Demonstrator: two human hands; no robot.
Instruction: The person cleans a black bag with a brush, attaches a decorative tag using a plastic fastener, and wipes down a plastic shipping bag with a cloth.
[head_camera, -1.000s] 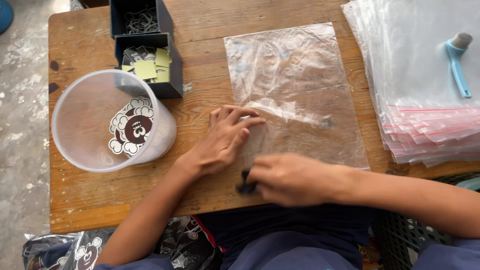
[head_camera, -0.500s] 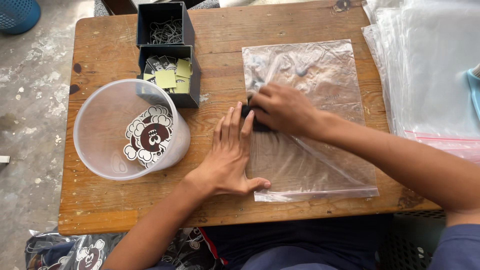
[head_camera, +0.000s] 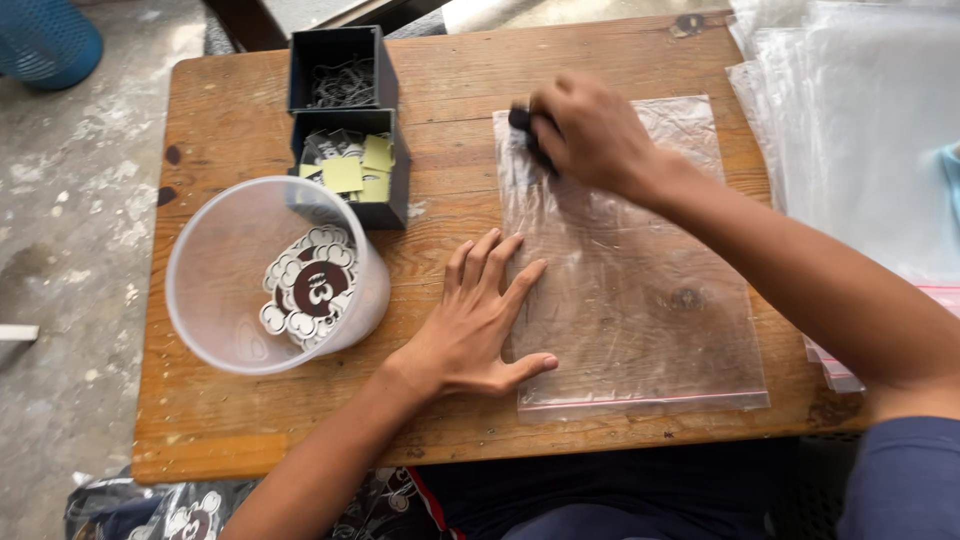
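On tabletop (head_camera: 230, 420): clear zip bag (head_camera: 640, 300), flat.
Left hand (head_camera: 478, 325): fingers spread, pressing bag's edge.
Right hand (head_camera: 590, 130): clamped on small dark object (head_camera: 522, 125) at bag's top.

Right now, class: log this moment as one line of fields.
left hand: flat, pinning clear bag | right hand: pressing small dark object at bag's far end | surface: wooden table

Clear zip bag (head_camera: 640, 300) flat on table; small dark object (head_camera: 522, 122) at top edge.
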